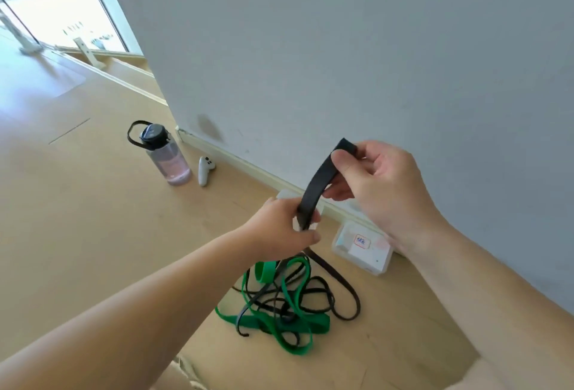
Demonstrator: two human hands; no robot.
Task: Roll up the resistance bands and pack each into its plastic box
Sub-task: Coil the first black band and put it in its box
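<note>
A black resistance band [320,181] is stretched between my two hands above the floor. My right hand [379,181] pinches its folded top end between thumb and fingers. Lower down, my left hand [285,228] grips the same band, whose long tail drops to the floor. Below lies a tangled heap of a green band [279,324] and black band loops [348,290]. A clear plastic box [363,248] with a white label stands against the wall. Another pale box [287,195] shows partly behind my left hand.
A clear water bottle [166,156] with a black lid and a white controller [205,169] stand on the cardboard-covered floor near the wall corner. The grey wall [341,47] runs along the right with a white baseboard. A bright doorway opens at far left.
</note>
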